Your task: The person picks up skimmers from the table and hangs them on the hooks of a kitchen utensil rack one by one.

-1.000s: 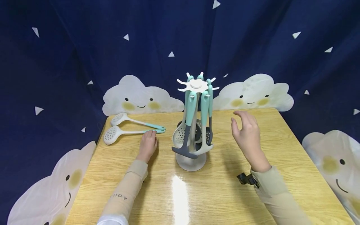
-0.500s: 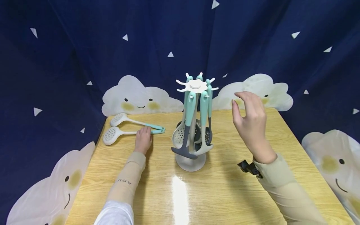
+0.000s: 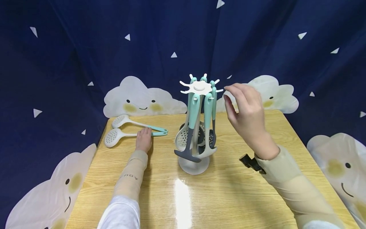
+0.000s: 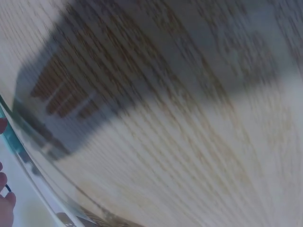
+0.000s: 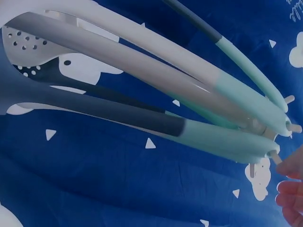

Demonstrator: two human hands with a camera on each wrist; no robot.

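Two white skimmers with teal handles lie on the table at the left in the head view. My left hand [image 3: 144, 139] grips the nearer skimmer [image 3: 112, 137] partway along, its fingers bent over the handle. In the left wrist view only fingertips [image 4: 5, 203] show at the left edge, beside a teal handle [image 4: 13, 139]. A white utensil stand [image 3: 194, 169] rises mid-table, hung with several teal-handled utensils. My right hand [image 3: 247, 117] is raised at its right, thumb and forefinger apart and bent. Those fingertips come right up to a hook [image 3: 219, 90] of the stand.
The farther skimmer [image 3: 120, 121] lies just behind the gripped one. A dark-headed utensil [image 3: 188, 154] and a pale one [image 3: 208, 152] hang at the stand's front. Behind the wooden table [image 3: 223, 197] hangs a navy curtain [image 3: 154, 19] with clouds.
My left hand has slid left along the skimmer's handle, which stays in place. My right hand has risen and then moved left to the stand's hooks.
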